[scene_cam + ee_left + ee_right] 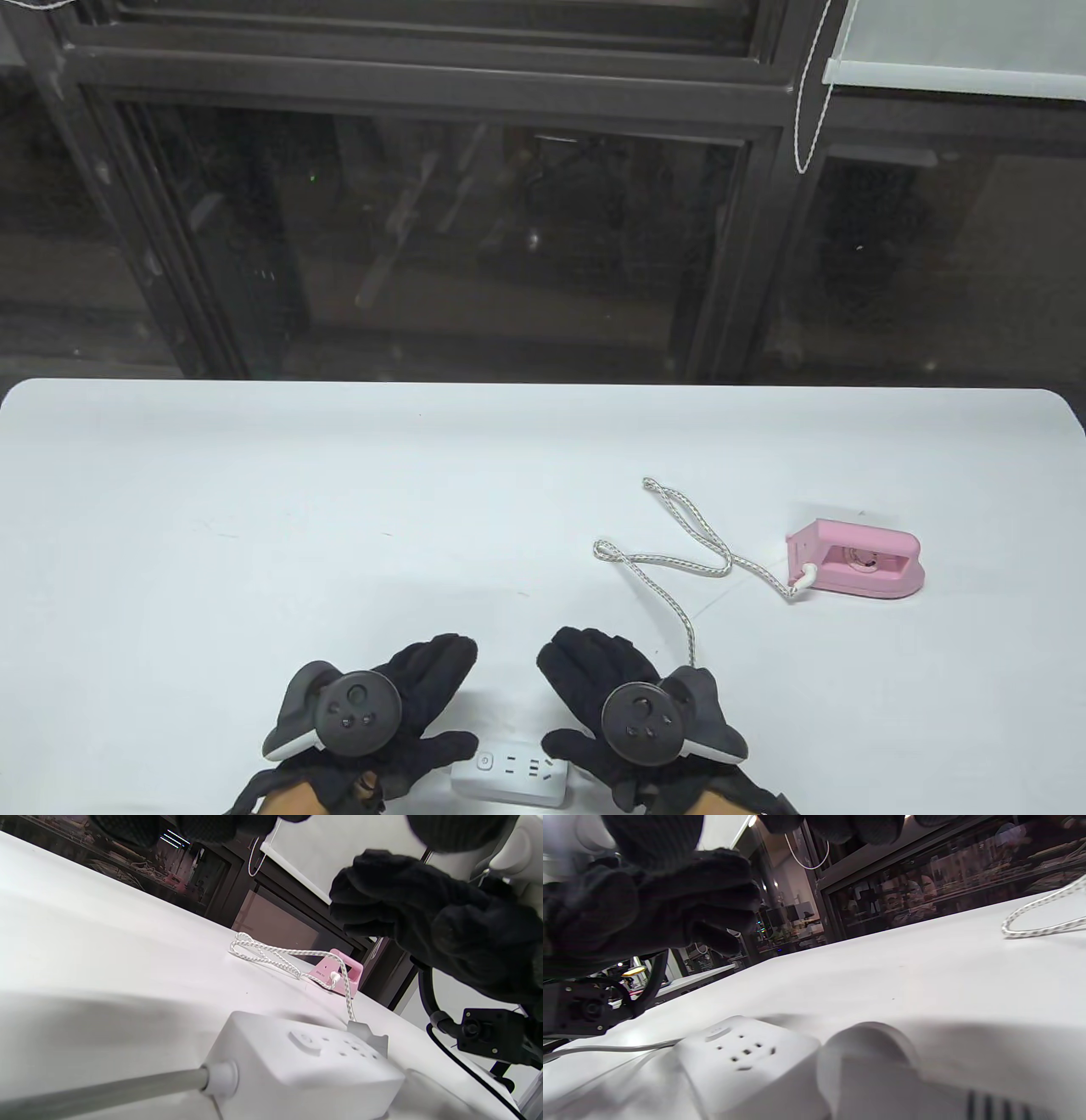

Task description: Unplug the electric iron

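The pink iron (857, 562) lies at the table's right; it also shows in the left wrist view (339, 974). Its braided cord (679, 552) loops left, then runs down under my right hand (585, 696). The white power strip (509, 768) lies at the front edge between my hands. The white plug (368, 1036) sits in the strip's far end (314, 1065), and fills the near foreground of the right wrist view (869, 1056). My left hand (416, 705) is open, thumb near the strip's left end. My right hand is open, thumb by the strip's right end. Neither holds anything.
The white table (339, 509) ends at a dark glass window wall (475, 221) behind. The strip's own grey cable (102, 1092) runs off toward me. A blind cord (806, 102) hangs at the upper right.
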